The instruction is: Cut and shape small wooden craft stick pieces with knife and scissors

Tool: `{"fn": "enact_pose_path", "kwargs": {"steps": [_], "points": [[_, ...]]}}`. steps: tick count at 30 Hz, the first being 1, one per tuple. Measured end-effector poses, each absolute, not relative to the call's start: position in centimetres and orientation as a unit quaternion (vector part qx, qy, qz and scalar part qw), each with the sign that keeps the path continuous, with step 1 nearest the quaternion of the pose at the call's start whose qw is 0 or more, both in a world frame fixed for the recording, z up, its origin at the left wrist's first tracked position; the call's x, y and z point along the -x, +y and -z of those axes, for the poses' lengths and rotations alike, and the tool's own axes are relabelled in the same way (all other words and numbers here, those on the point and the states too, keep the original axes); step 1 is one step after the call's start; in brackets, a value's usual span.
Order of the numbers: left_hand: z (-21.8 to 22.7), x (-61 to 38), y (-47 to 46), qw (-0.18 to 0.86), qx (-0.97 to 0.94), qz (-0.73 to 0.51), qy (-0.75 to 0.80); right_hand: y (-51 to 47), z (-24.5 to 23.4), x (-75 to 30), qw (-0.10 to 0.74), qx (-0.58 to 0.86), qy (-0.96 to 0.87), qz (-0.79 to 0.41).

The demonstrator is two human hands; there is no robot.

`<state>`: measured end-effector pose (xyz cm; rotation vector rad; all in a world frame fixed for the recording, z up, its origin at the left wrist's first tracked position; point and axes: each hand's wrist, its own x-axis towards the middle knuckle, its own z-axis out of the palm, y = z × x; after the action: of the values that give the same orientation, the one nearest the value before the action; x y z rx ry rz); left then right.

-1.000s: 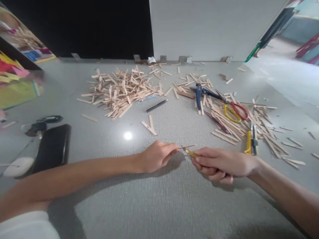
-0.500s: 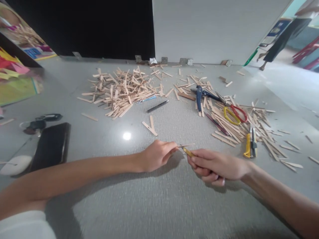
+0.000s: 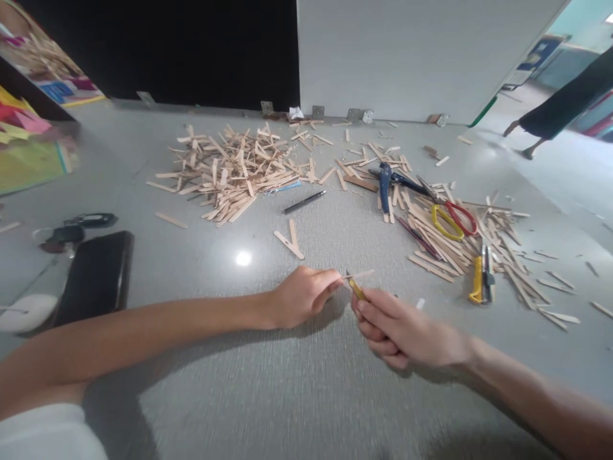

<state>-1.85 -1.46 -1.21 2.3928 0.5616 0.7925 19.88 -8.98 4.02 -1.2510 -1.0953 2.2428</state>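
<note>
My left hand [image 3: 306, 297] pinches one end of a thin wooden craft stick [image 3: 363, 275], which sticks out to the right from the fingertips. My right hand [image 3: 397, 326] is wrapped round a small yellow-handled craft knife [image 3: 355, 289]. Its tip meets the stick close to my left fingers, and most of the handle is hidden in the palm. Just above my hands, two craft sticks [image 3: 290, 241] lie in a V shape on the grey tabletop [image 3: 249, 390]. A small pale chip [image 3: 420, 303] shows beside my right hand.
A big heap of craft sticks [image 3: 230, 169] lies at the back left, near a dark pen [image 3: 305, 202]. To the right are blue-handled pliers [image 3: 384, 185], scissors [image 3: 447, 222], a yellow box cutter [image 3: 477, 280] and scattered sticks. A phone [image 3: 98, 278] lies left. Someone walks at the far right.
My right hand has shifted slightly left, and the knife now points more steeply up at the stick. A pale chip has appeared by my right hand. The person at the back has moved.
</note>
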Motion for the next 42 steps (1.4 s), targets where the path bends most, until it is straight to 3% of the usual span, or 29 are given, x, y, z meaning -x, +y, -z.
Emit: {"fn": "enact_pose_path", "kwargs": {"steps": [2,4,6,9,16,22,27,35,42], "points": [[1.2,1.8,-1.4,0.274,-0.889,-0.299,0.211,-10.5,-3.2,-18.1,0.264,0.453,-0.376,-0.764],[1.2,1.8,-1.4,0.272,-0.89,-0.295,0.215,-10.7,-3.1,-18.0,0.27,0.467,-0.371,-0.756],[1.2,1.7,-1.5,0.267,-0.895,-0.288,0.212,-9.5,-3.9,-19.5,0.2,0.455,-0.388,-0.776],[1.4,1.6,-1.7,0.255,-0.91,-0.272,0.183,-7.1,-5.2,-22.2,0.02,0.411,-0.395,-0.821],[1.5,1.7,-1.7,0.262,-0.896,-0.27,0.235,-10.2,-3.0,-18.4,0.213,0.486,-0.406,-0.745],[1.4,1.5,-1.3,0.302,-0.883,-0.272,0.235,-10.4,-2.9,-17.5,0.235,0.501,-0.408,-0.726],[1.5,1.3,-0.9,0.349,-0.852,-0.288,0.264,-8.8,-3.1,-19.1,0.198,0.505,-0.42,-0.728],[0.5,1.3,-0.7,0.401,-0.817,-0.274,0.313,-8.3,-4.6,-20.9,0.238,0.574,-0.668,-0.41],[0.6,1.5,-0.6,0.468,-0.767,-0.303,0.318,-7.5,-5.4,-21.6,0.267,0.593,-0.677,-0.346]]}}
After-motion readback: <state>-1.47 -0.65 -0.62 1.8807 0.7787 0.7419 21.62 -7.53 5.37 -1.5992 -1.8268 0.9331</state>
